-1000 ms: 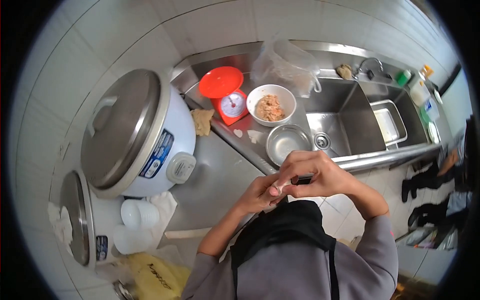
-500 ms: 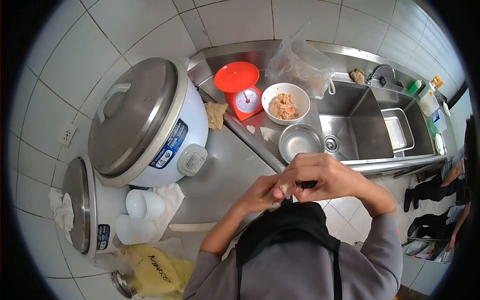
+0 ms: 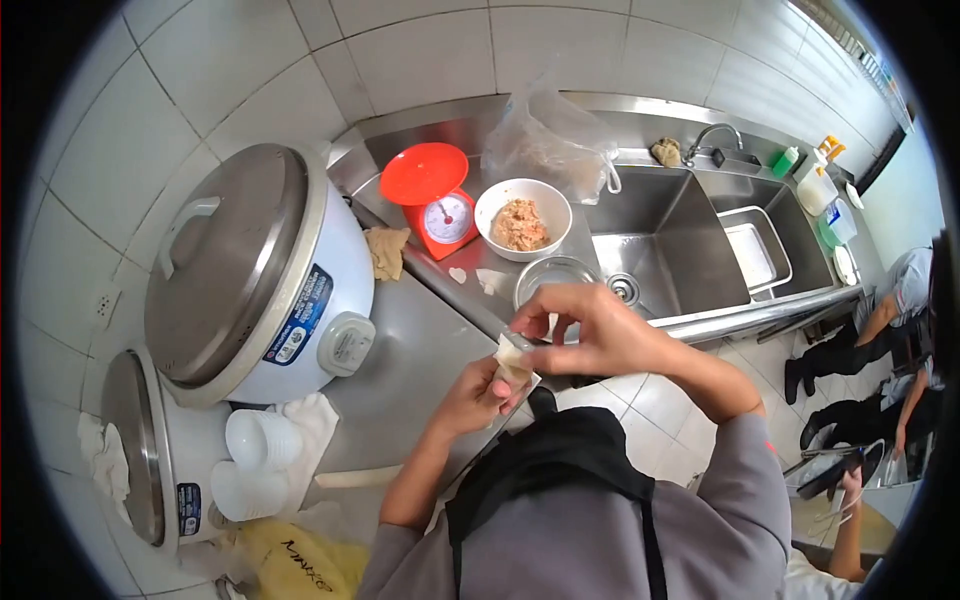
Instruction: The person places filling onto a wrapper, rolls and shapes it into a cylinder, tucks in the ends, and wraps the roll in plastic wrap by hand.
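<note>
My left hand (image 3: 472,398) is closed around a pale, thin dough wrapper (image 3: 512,358), held above the front edge of the metal counter. Just above and to the right, my right hand (image 3: 592,328) is curved with thumb and index finger apart. Its thumb is at the wrapper's edge; whether it presses on it is hard to see. Beyond my hands are a metal bowl (image 3: 553,270), partly hidden by my right hand, and a white bowl (image 3: 560,207) of chopped orange-pink filling (image 3: 521,226). Pale scraps (image 3: 492,281) lie beside them on the counter.
A red dial scale (image 3: 440,212) and a clear plastic bag (image 3: 550,150) stand at the back. Large rice cookers (image 3: 335,270) and stacked white cups (image 3: 258,440) are left. A double sink (image 3: 660,235) is right. Other people (image 3: 890,300) are at far right.
My hands have drawn apart; the right has lifted off the left, leaving the wrapper in plain view. The camera view has shifted right. Another person's arm has appeared at lower right.
</note>
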Demonstrator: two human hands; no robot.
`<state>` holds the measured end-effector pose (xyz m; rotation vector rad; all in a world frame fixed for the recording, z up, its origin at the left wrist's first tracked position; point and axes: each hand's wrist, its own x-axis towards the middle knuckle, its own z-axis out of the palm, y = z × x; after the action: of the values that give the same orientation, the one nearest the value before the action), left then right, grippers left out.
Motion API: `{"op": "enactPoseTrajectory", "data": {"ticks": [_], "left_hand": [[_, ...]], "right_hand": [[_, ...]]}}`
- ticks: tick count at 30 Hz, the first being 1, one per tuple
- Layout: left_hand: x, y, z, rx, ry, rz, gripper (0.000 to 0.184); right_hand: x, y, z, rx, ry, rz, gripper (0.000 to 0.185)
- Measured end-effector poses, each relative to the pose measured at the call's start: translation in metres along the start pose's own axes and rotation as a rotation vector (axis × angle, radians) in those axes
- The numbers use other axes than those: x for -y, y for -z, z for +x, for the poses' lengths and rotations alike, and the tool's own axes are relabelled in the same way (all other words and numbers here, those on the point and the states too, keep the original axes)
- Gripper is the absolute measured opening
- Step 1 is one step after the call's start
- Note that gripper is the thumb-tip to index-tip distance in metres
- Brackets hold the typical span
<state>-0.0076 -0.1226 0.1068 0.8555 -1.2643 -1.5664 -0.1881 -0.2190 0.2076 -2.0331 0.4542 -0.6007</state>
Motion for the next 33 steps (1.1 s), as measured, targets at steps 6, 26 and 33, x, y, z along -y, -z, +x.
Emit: {"op": "enactPoseTrajectory", "data": {"ticks": [6,26,33], "left_hand": [[0.019,0.008,-0.007,-0.244,-0.125,0.283,0.071],[0.025,0.008,-0.018,-0.663,-0.342,0.301,0.023],[0.031,0.011,-0.009,-0.678,-0.407,0.813,0.020]], "right_hand": [[-0.016,-0.031,0.003,-0.024,0.138,-0.174,0.036],[-0.021,-0.062,0.032,-0.012,-0.041,0.035,0.018],[0.003,-0.053,0.050,0.300,0.538,-1.021,0.014]]}}
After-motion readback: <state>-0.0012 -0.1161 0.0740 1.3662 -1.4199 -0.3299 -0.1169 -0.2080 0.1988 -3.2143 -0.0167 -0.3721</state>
